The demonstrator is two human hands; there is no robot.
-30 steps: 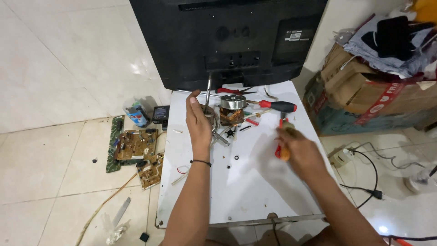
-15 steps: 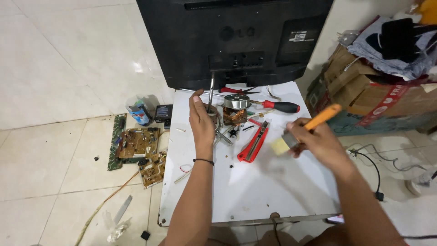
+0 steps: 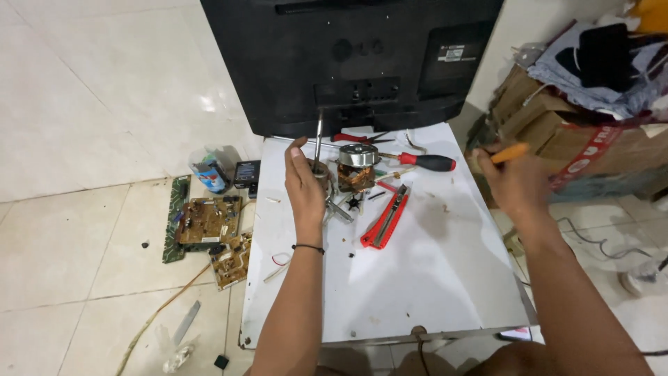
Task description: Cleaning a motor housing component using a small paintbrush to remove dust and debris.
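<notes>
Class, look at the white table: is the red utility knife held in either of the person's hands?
No: the red utility knife lies on the white table, between the left hand and the right hand, touching neither.

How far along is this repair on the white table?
The motor already lies apart, its copper windings bare. The left hand grips a part with an upright metal shaft; the right hand holds an orange-handled tool off to the side. Loose bits, a red cutter and a screwdriver lie about: reassembly looks undone.

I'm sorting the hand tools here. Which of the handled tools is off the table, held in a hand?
The orange-handled tool, gripped in the right hand. The red-and-black screwdriver and red utility knife lie on the white table.
</notes>
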